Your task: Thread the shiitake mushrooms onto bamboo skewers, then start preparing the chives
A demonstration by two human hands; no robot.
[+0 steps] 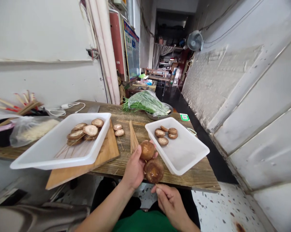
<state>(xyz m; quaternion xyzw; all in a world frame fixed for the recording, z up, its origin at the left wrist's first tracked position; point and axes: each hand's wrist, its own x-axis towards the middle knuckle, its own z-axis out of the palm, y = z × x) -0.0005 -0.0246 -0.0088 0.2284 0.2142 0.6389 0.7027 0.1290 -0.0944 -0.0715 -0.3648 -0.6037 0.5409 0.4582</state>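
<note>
My left hand (133, 169) is closed around a brown mushroom cap (147, 150), thumb along its side. Just below it, a second, darker mushroom cap (154, 170) sits on the same thin skewer. My right hand (169, 201) pinches the lower end of that skewer (156, 185) between thumb and fingers. Beyond my left hand, a bundle of bare bamboo skewers (133, 137) lies on the wooden table (111, 167). Two mushroom caps (119, 132) on a skewer rest to its left. The right white tray (184, 161) holds several loose mushrooms (163, 141).
On the left, another white tray (51, 151) holds several skewered mushrooms (90, 130) and overhangs a wooden board (107, 156). Green scallions (145, 103) in clear plastic lie across a dark bowl (168, 112) at the back. A plastic bag (32, 129) stands far left.
</note>
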